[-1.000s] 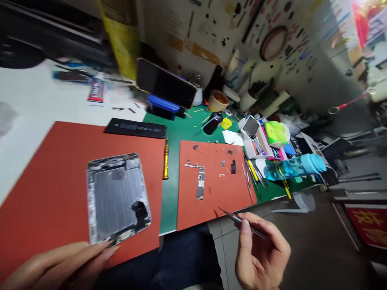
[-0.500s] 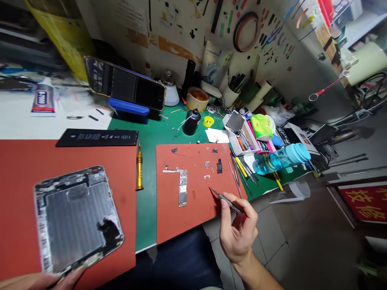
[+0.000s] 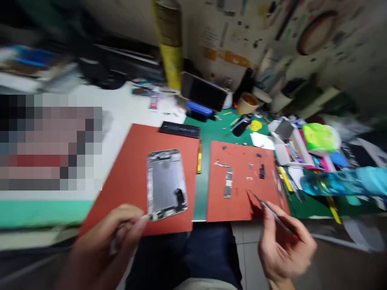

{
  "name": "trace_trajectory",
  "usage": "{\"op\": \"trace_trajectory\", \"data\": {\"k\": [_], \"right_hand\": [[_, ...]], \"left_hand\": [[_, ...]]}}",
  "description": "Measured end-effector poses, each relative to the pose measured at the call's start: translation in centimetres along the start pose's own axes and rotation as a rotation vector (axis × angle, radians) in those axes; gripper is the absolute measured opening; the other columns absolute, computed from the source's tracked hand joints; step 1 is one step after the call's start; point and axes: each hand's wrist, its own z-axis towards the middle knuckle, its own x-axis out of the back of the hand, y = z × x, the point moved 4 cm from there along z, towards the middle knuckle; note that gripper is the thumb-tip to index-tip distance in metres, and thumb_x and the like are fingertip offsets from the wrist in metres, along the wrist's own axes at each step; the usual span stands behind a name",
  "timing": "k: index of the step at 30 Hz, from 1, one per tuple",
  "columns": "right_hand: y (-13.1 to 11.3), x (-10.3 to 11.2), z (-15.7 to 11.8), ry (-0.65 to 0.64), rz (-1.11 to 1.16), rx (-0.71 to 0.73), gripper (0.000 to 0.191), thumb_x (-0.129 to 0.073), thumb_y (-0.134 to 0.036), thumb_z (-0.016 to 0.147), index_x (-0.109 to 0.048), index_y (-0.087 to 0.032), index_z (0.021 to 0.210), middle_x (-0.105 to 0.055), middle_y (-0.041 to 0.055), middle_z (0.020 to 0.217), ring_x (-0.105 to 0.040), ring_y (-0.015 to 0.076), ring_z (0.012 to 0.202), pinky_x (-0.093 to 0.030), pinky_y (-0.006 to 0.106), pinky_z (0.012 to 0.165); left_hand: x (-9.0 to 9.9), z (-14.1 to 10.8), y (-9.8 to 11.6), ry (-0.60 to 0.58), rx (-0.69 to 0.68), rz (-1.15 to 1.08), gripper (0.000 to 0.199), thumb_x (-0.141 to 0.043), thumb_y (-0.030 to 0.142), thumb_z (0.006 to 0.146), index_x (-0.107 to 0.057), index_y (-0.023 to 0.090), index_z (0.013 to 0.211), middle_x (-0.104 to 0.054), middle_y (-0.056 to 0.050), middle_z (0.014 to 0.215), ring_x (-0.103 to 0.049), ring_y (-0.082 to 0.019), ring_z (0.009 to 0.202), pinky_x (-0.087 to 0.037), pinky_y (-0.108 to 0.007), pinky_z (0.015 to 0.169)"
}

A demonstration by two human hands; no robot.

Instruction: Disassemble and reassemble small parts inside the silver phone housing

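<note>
My left hand (image 3: 115,237) has its thumb and fingers closed at the lower left corner of an opened phone housing (image 3: 165,185). The housing shows a bare silver inside with a black patch near its lower right. Pinched in my right hand (image 3: 282,245) is a pair of thin metal tweezers (image 3: 266,206), their tips pointing up and left over the right red mat. On that mat lie a narrow L-shaped logic board (image 3: 228,183), a black part (image 3: 261,171) and several tiny pieces.
A black battery (image 3: 179,129) lies across the left red mat's (image 3: 121,173) top edge. A gold screwdriver (image 3: 199,159) sits between the mats. Behind, a phone (image 3: 203,92) leans on a blue stand. At right are tools, a box and a blue bottle (image 3: 338,181).
The view has swung left, so the bench things appear farther right. More of my left hand shows at the housing's corner. My right hand still holds the tweezers.
</note>
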Motion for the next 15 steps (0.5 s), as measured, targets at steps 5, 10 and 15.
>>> {"op": "trace_trajectory", "data": {"k": [5,10,15], "right_hand": [[-3.0,-1.3,-2.1,0.006,0.231,-0.225,0.041,-0.097,-0.014,0.077,-0.071,-0.017,0.109,-0.086,0.0056,0.087,-0.084,0.0216,0.067,-0.072,0.025,0.061],[-5.5,-4.6,-4.8,-0.22,0.332,-0.234,0.031,-0.091,-0.018,0.086,-0.069,-0.018,0.107,-0.086,0.0061,0.083,-0.084,0.0243,0.064,-0.073,0.028,0.061],[-6.7,-7.0,-5.5,-0.381,0.401,-0.295,0.029,-0.088,-0.021,0.09,-0.065,-0.02,0.106,-0.087,0.0061,0.086,-0.083,0.022,0.062,-0.071,0.026,0.06]], "left_hand": [[0.8,0.3,1.9,-0.023,0.034,-0.149,0.015,-0.054,0.024,0.107,-0.061,0.022,0.094,-0.065,0.002,0.083,-0.056,-0.009,0.064,-0.048,-0.02,0.06],[0.7,0.0,2.1,0.01,-0.056,-0.172,0.009,-0.062,0.017,0.102,-0.068,0.023,0.099,-0.067,0.002,0.084,-0.053,-0.008,0.06,-0.048,-0.02,0.059],[0.1,-0.5,1.4,0.03,-0.149,-0.158,0.012,-0.067,0.018,0.102,-0.072,0.026,0.11,-0.071,0.002,0.095,-0.053,-0.008,0.061,-0.046,-0.02,0.059]]}}
